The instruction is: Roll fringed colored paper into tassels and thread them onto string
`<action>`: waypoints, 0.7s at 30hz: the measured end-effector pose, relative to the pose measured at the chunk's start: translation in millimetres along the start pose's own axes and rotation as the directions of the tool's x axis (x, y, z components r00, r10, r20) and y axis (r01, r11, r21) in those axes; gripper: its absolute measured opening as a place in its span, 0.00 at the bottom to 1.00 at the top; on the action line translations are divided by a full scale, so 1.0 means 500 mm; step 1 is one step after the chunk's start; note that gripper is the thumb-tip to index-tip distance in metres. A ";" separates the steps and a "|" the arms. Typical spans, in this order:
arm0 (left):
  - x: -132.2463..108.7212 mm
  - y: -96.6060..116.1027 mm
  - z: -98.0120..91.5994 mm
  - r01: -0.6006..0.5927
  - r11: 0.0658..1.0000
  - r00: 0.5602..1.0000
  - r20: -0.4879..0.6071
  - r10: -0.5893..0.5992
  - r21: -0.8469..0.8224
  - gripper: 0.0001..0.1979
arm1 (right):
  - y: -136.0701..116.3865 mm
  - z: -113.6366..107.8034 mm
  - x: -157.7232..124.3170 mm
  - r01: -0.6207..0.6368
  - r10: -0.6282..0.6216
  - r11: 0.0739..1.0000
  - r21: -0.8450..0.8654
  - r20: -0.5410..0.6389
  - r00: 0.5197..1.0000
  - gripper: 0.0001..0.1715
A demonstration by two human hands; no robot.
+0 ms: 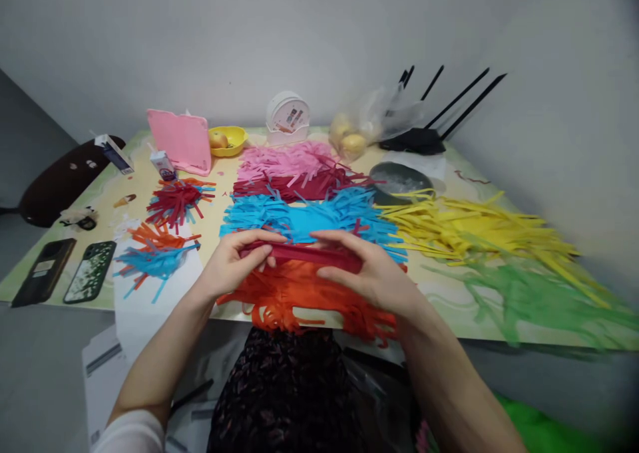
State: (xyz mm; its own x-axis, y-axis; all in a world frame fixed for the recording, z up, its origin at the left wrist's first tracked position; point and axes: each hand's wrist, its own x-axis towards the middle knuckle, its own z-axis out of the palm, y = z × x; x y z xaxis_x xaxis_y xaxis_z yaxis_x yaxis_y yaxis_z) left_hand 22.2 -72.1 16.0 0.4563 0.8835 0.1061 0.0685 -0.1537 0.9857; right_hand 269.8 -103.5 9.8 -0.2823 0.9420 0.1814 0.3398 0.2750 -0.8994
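A dark red strip of rolled or folded paper (pixel 299 252) stretches between my two hands above the table. My left hand (pixel 237 257) is closed on its left end, thumb against fingers. My right hand (pixel 369 267) curves round the other end, the strip lying between thumb and fingers; the palm side is hidden. Beneath them lies orange fringed paper (pixel 299 290), its cut strips hanging over the front edge. Just beyond sits blue fringed paper (pixel 309 220), followed by dark red fringed paper (pixel 294 187) and pink fringed paper (pixel 284 161).
Yellow fringed paper (pixel 474 223) and green fringed paper (pixel 534 300) cover the right side. Two tassel bunches, red (pixel 177 201) and blue-orange (pixel 157 257), lie left near two phones (pixel 90 272). Behind stand a pink tablet case (pixel 180 140), a yellow bowl (pixel 234 148) and a black router (pixel 417 142).
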 end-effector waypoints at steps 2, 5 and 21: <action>0.000 0.006 -0.001 0.025 1.000 0.999 0.034 -0.025 0.008 0.14 | 0.001 -0.002 0.004 -0.026 0.026 1.000 -0.017 0.018 1.000 0.11; -0.002 0.009 -0.002 0.056 0.998 0.997 0.055 -0.056 0.003 0.14 | 0.007 0.001 0.006 -0.058 0.055 0.997 -0.044 -0.067 0.996 0.14; -0.003 0.008 0.014 0.075 0.997 0.997 0.019 -0.075 0.016 0.12 | -0.007 0.000 -0.006 -0.092 0.094 0.995 0.041 -0.054 0.994 0.11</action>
State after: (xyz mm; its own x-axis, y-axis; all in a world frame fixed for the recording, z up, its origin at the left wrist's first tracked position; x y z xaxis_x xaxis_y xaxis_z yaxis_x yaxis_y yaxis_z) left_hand 28.0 -77.3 19.1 0.4667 0.8839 0.0294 0.1164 -0.0943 0.9887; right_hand 269.5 -107.3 12.7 -0.2002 0.9728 0.1169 0.3269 0.1788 -0.9280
